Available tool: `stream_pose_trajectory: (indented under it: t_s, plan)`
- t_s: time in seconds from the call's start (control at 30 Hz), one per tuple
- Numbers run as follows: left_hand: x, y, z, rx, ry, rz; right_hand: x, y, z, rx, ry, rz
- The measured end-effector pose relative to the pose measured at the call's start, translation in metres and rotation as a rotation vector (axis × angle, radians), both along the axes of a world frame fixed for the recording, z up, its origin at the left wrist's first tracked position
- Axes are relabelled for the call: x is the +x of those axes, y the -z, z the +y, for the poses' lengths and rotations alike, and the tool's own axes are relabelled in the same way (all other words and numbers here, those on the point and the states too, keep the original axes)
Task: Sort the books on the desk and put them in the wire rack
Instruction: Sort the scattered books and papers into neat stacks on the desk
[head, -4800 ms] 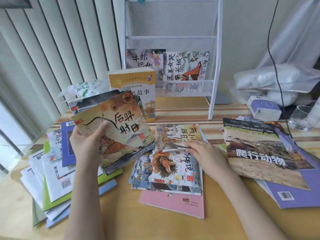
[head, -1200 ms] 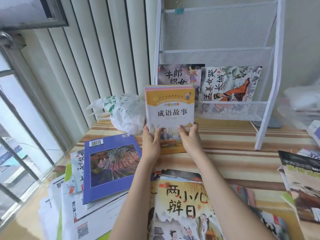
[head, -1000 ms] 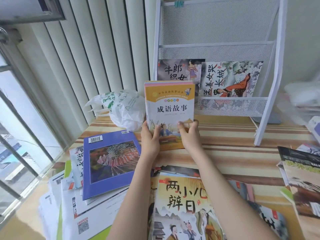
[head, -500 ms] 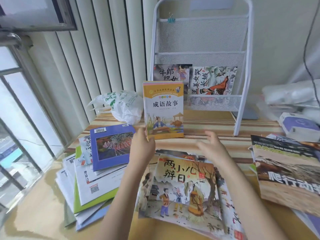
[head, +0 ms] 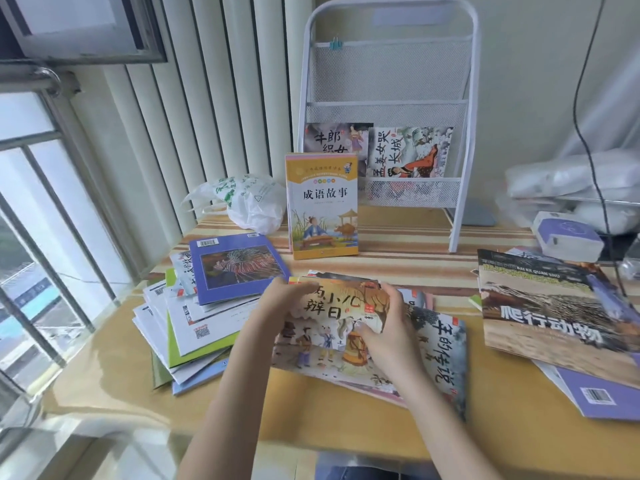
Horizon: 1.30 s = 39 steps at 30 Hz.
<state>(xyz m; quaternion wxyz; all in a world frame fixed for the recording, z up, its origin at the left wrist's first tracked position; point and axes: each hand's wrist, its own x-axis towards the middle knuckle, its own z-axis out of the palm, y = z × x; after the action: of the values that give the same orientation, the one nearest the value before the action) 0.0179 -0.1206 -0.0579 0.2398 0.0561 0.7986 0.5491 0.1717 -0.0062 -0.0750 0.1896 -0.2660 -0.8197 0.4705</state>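
The white wire rack (head: 465,133) stands at the back of the desk with two picture books (head: 408,152) in its lowest pocket. A stack of yellow-covered books (head: 322,206) stands upright, leaning against the rack's left side. In front of me lies a pile of picture books (head: 440,344). My left hand (head: 280,303) grips the left edge of the pile's top book (head: 332,327). My right hand (head: 384,327) holds the same book at its right side, thumb on the cover. The book is lifted a little off the pile.
A heap of thin books topped by a purple one (head: 232,268) lies at the left. More books (head: 547,306) lie at the right. A white plastic bag (head: 249,202) sits near the blinds. A small purple-and-white box (head: 568,233) and wrapped white bundles (head: 568,178) are at the far right.
Both hands let go of the upright yellow stack by the rack and came back toward me. They now hold the top picture book of the middle pile.
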Motion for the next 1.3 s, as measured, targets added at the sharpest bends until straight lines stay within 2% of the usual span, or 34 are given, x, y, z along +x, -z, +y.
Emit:
stream_pose_trajectory:
  t_s: [0.07,0.17,0.23,0.37,0.5,0.63,0.8,0.97,1.13,1.23,1.3]
  plan:
    - [-0.002,-0.002,-0.005,0.097,0.054,-0.101,0.0,0.002,0.0,0.003,0.031,0.041]
    - [0.005,0.0,-0.006,0.079,0.118,-0.081,0.002,0.006,0.003,-0.028,0.046,0.073]
    - [0.012,0.0,-0.005,0.181,0.136,-0.045,0.003,0.006,0.007,-0.086,0.046,0.098]
    - [0.029,-0.018,-0.005,0.494,0.143,0.156,0.0,-0.012,0.027,-0.338,0.018,0.193]
    - [0.041,-0.045,-0.001,0.672,0.156,0.359,0.005,-0.044,0.046,-0.234,-0.13,0.395]
    - [0.049,-0.042,0.004,0.645,0.172,0.406,0.015,-0.056,0.061,-0.233,-0.171,0.519]
    - [0.054,-0.029,0.011,0.576,0.235,0.425,0.012,-0.036,0.061,-0.241,-0.154,0.492]
    - [0.065,-0.02,0.02,0.585,0.131,0.407,0.002,-0.037,0.055,-0.247,-0.111,0.51]
    - [0.069,-0.026,0.028,0.606,0.029,0.394,-0.012,-0.044,0.042,-0.27,0.076,0.595]
    - [0.068,-0.03,0.024,0.589,-0.034,0.389,-0.008,-0.047,0.049,-0.293,-0.09,0.497]
    - [0.06,-0.036,0.015,0.577,-0.108,0.388,0.003,-0.049,0.064,-0.268,-0.236,0.341]
